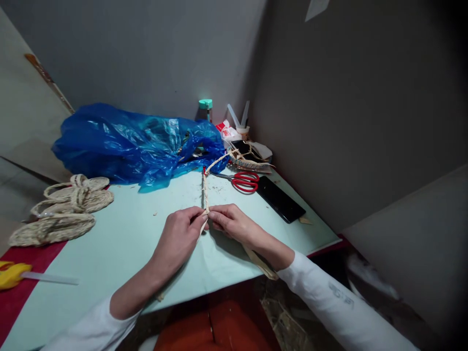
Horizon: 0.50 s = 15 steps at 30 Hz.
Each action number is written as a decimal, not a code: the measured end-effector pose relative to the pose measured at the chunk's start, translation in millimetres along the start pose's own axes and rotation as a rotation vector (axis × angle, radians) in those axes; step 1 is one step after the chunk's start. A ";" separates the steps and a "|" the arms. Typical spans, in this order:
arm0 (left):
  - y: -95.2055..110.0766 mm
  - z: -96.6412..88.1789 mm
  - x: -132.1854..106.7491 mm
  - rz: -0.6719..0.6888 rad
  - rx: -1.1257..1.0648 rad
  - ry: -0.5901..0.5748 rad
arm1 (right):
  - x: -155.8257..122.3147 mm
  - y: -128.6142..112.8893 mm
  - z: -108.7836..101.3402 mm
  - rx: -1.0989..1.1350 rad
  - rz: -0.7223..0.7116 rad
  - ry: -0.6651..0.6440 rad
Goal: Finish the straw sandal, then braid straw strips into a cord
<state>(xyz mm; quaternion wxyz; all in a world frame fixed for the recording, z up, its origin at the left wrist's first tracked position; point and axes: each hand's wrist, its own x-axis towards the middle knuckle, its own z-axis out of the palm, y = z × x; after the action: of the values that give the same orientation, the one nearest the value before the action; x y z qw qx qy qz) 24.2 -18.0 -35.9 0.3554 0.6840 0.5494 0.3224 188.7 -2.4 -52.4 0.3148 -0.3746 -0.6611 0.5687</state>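
Observation:
A thin pale braid of plant fibre [205,187] runs from my fingers toward the back of the table, past a small red piece [204,170], and on to the right. My left hand [182,228] pinches the near end of this braid between thumb and finger. Close against it, my right hand [230,221] pinches the same spot from the other side. Loose flat fibre strands [260,262] trail below my right forearm, and another hangs beneath my left fingers. The fingertips partly cover the point where the strands cross.
Red-handled scissors [245,182] and a black phone [281,199] lie right of the braid. A blue plastic bag [120,141] spreads across the back. Several woven sandal-like pieces [54,228] sit at left, near a yellow glue gun [13,274]. A teal-lidded jar [205,105] stands by the wall.

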 end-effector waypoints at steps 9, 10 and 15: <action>4.6 8.9 -12.5 0.155 0.455 0.127 | -0.6 5.4 11.2 -0.008 -0.020 0.208; 5.4 9.1 -13.9 0.168 0.511 0.130 | -0.2 6.6 11.8 -0.036 -0.030 0.221; 11.1 7.9 -23.4 0.178 0.678 0.152 | 0.8 10.4 12.4 -0.065 -0.087 0.233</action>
<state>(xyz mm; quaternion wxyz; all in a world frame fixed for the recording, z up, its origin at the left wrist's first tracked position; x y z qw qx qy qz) 32.1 -43.6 -32.0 0.0368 0.7824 0.5882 0.2013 179.3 -7.4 -64.6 0.4017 -0.4191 -0.6539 0.4852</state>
